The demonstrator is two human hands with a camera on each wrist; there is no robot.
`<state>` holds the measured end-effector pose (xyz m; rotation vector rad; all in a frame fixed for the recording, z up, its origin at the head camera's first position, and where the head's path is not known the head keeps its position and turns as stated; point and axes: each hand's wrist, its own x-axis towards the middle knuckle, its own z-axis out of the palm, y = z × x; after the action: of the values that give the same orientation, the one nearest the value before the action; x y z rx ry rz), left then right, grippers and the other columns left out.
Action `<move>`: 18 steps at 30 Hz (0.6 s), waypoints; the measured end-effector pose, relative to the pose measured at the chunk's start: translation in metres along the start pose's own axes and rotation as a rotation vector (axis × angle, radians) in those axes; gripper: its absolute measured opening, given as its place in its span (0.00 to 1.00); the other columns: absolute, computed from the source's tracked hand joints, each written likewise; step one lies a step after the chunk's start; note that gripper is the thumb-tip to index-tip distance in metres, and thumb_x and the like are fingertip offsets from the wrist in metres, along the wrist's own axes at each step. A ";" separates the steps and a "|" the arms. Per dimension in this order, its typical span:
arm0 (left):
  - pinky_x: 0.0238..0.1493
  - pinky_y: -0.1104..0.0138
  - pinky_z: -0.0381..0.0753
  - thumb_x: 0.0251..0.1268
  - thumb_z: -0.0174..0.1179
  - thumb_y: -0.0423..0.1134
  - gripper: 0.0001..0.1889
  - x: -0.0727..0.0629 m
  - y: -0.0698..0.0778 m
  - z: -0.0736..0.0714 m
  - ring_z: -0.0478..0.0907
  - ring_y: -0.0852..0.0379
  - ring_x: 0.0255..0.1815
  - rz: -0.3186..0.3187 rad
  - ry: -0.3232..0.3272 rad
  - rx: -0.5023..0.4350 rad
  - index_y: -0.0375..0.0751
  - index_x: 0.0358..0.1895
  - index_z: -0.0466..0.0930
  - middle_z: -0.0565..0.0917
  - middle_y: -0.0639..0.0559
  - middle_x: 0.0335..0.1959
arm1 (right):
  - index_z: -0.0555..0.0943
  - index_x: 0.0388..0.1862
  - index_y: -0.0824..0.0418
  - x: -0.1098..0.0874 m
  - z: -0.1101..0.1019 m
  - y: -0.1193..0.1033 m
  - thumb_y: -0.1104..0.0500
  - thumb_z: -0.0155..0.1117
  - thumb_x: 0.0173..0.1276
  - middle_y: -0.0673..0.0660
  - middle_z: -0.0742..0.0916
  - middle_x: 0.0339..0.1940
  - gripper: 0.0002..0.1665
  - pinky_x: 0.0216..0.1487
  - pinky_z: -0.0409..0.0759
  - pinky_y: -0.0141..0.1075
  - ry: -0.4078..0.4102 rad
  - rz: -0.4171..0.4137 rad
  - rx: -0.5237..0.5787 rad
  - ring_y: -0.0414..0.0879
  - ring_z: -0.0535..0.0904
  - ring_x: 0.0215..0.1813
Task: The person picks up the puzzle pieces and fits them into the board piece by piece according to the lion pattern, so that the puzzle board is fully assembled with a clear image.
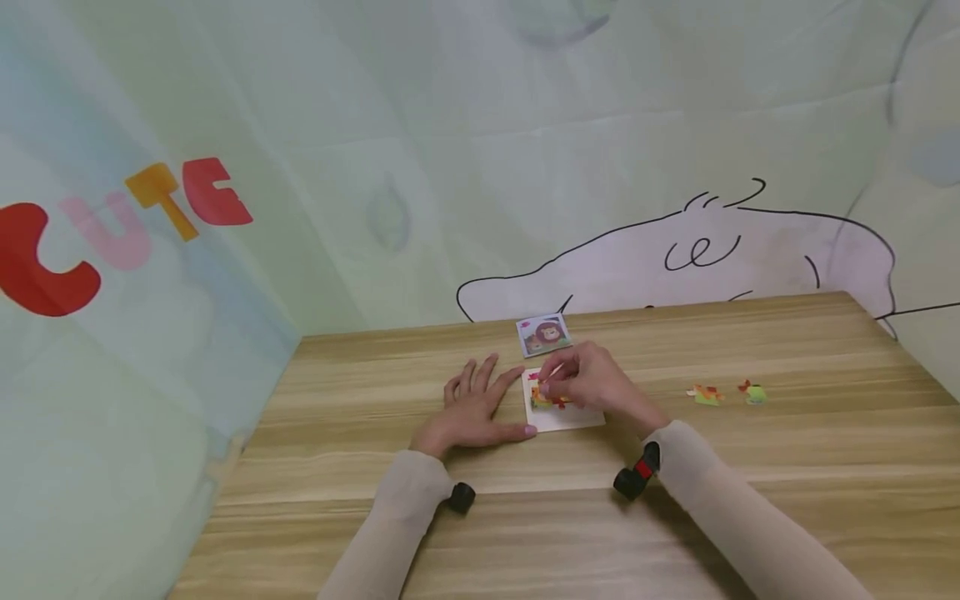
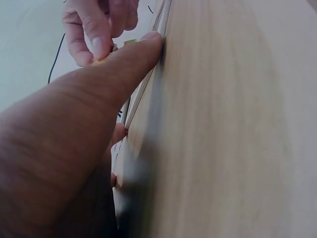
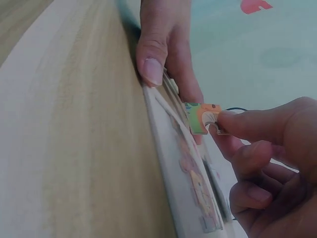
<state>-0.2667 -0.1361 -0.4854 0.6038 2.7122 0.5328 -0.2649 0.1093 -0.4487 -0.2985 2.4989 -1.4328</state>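
My left hand [image 1: 474,417] lies spread on the table, with its thumb and index finger at the left edge of a white puzzle board [image 1: 562,422]. Over this board, my right hand [image 1: 592,379] pinches a jigsaw piece between thumb and index finger. In the right wrist view the jigsaw piece [image 3: 198,117] is orange and green with a rounded notch, raised above the board on its edge. Joined colourful pieces [image 3: 199,193] lie on the board, partly hidden by the right hand in the head view. The left thumb [image 2: 148,42] presses at the board's rim in the left wrist view.
A picture card with a lion [image 1: 543,335] lies just behind the board. Two loose jigsaw pieces, one orange and green [image 1: 707,394] and one mostly green [image 1: 754,392], lie to the right on the wooden table [image 1: 525,533]. A printed cloth [image 1: 337,167] hangs behind the table.
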 end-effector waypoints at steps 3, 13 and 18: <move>0.85 0.33 0.29 0.64 0.61 0.77 0.53 0.001 0.000 0.001 0.25 0.34 0.92 0.004 0.000 0.000 0.71 0.88 0.46 0.32 0.48 0.93 | 0.91 0.41 0.56 0.001 0.002 0.003 0.61 0.78 0.68 0.52 0.91 0.31 0.04 0.28 0.73 0.33 -0.012 -0.016 -0.025 0.43 0.78 0.29; 0.84 0.31 0.30 0.63 0.60 0.78 0.54 -0.002 0.001 -0.002 0.25 0.33 0.91 0.020 0.001 -0.005 0.68 0.89 0.47 0.33 0.45 0.93 | 0.90 0.38 0.54 -0.001 0.008 0.007 0.63 0.77 0.67 0.50 0.92 0.34 0.04 0.44 0.76 0.35 -0.057 -0.049 -0.137 0.44 0.82 0.39; 0.83 0.30 0.32 0.62 0.59 0.80 0.54 -0.004 0.003 -0.003 0.27 0.31 0.91 0.036 0.016 -0.014 0.68 0.88 0.49 0.35 0.43 0.93 | 0.90 0.38 0.54 -0.002 0.010 0.008 0.61 0.78 0.69 0.49 0.90 0.33 0.03 0.47 0.75 0.37 -0.058 -0.139 -0.243 0.44 0.79 0.40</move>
<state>-0.2635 -0.1362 -0.4804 0.6488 2.7154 0.5676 -0.2604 0.1060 -0.4598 -0.5602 2.6506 -1.1462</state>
